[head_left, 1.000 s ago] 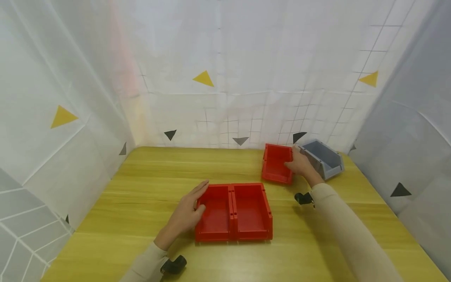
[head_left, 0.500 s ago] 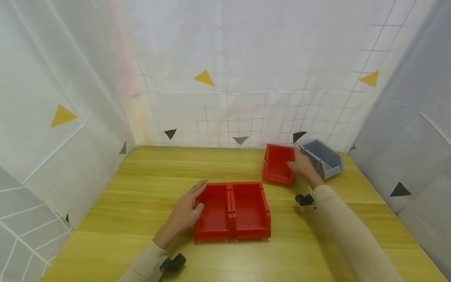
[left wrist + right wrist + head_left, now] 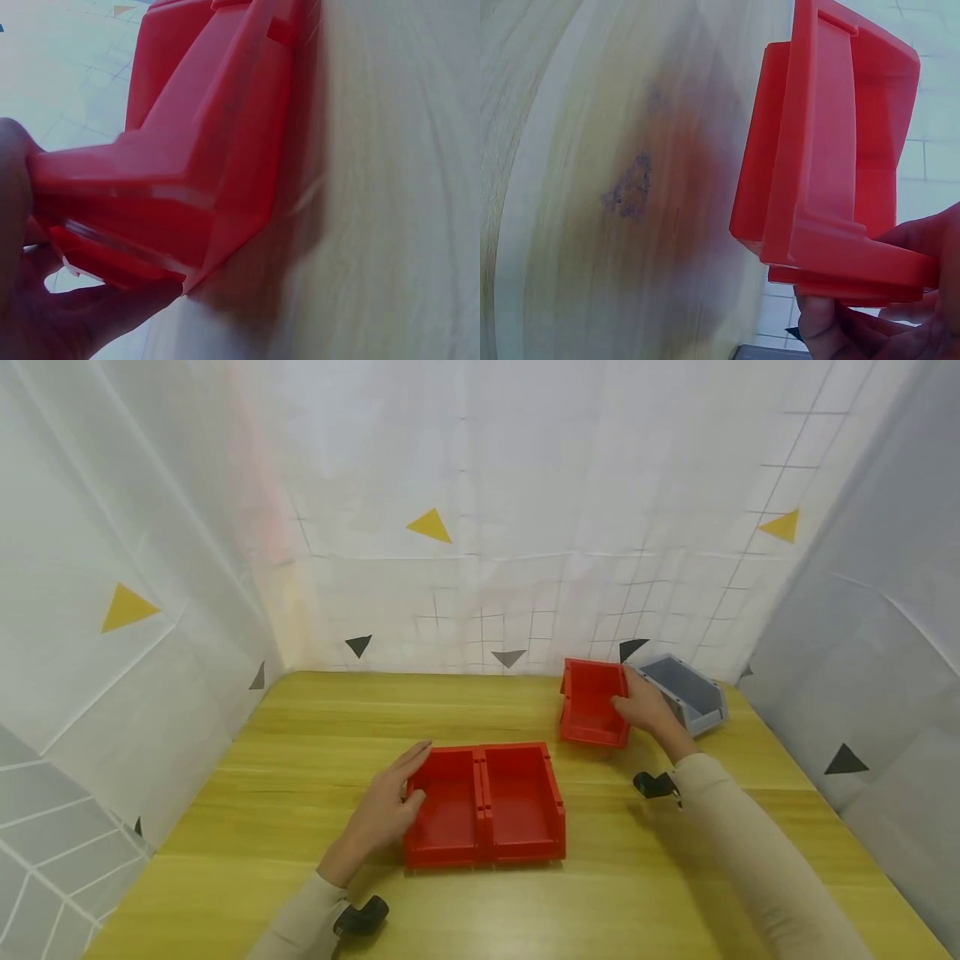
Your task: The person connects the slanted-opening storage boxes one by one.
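Note:
Two red plastic storage bins stand side by side on the table, the left bin (image 3: pixel 447 806) touching the right bin (image 3: pixel 519 797). My left hand (image 3: pixel 381 806) grips the left bin's outer side wall, its thumb over the top edge and inside; the left wrist view shows fingers beneath the rim. Farther back, my right hand (image 3: pixel 647 703) holds a third red bin (image 3: pixel 594 706) by its right side wall. In the right wrist view this bin (image 3: pixel 829 135) appears raised off the table, its shadow showing on the wood.
A grey storage bin (image 3: pixel 686 689) sits at the back right, just beyond my right hand. The wooden table (image 3: pixel 315 718) ends at a white sheet (image 3: pixel 480 527) hanging behind it, with more sheets on both sides.
The third red bin has shifted slightly right and up in my right hand. The pair of red bins has slid a little left with my left hand. The view has also shifted slightly.

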Tool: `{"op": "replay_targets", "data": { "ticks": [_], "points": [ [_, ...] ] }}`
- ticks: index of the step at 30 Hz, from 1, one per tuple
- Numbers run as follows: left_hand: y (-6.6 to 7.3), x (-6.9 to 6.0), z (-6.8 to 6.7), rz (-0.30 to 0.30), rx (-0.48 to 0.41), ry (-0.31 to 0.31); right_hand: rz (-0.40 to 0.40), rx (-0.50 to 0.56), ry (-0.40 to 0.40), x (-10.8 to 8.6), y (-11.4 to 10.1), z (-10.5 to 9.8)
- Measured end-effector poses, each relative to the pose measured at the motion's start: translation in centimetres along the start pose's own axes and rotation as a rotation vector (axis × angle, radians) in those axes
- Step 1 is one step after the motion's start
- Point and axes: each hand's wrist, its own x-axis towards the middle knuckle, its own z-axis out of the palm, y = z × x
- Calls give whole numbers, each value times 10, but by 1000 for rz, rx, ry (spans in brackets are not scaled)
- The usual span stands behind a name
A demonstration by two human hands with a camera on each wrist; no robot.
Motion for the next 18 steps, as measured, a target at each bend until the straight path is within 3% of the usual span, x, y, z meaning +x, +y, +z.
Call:
{"op": "replay_targets", "data": {
  "ticks": [18],
  "points": [
    [-2, 0, -2, -5, -3, 3, -25, 48, 22, -10, -13, -3]
  ]
}}
